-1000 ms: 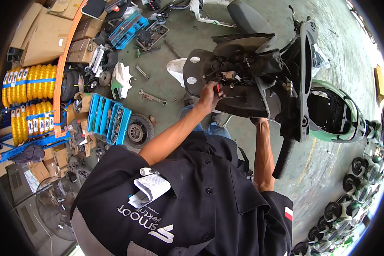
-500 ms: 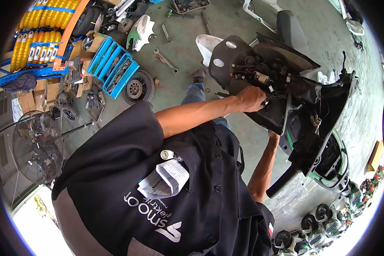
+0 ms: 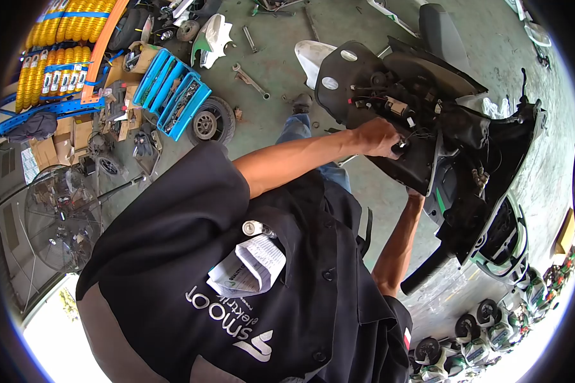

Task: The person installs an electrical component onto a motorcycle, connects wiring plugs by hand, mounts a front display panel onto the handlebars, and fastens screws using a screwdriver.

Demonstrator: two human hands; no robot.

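A partly stripped scooter body (image 3: pixel 428 96) stands before me, its black plastic panels and wiring exposed. My left hand (image 3: pixel 378 138) reaches over the near black panel (image 3: pixel 406 166) with its fingers curled closed beside thin wires (image 3: pixel 418 133). A small dark piece (image 3: pixel 400 147) shows at its fingertips, too small to name. Lower down, my right hand (image 3: pixel 416 191) is at the lower edge of that panel, and its fingers are hidden behind it. Right of my right forearm is a black handlebar grip (image 3: pixel 425 271).
A wrench (image 3: pixel 250 81) lies on the floor, near a blue toolbox (image 3: pixel 172 96) with tools and a loose wheel (image 3: pixel 207 124). A pedestal fan (image 3: pixel 62 217) stands at left. More scooters (image 3: pixel 473 338) line the lower right. Yellow coiled springs (image 3: pixel 57 70) sit on a rack.
The view has shifted slightly, so the scooter appears a little further right. My left hand stays by the wires, with a dark piece now showing at its fingertips. My right hand remains under the panel.
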